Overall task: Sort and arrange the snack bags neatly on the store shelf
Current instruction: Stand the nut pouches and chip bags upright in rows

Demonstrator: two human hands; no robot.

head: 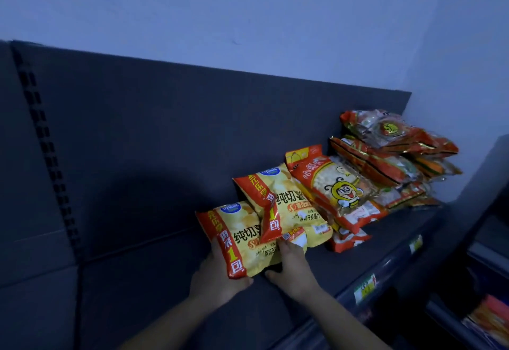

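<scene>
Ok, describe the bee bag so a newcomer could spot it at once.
On the dark shelf, snack bags run toward the right wall. The bee bag leans between the yellow chip bags and the orange stack. Only it shows a cartoon bee.

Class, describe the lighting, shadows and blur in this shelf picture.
Head view: dim, bluish light; a soft round shadow on the back panel; front bag sharp; far stack smeared; top right corner blurred.
</scene>
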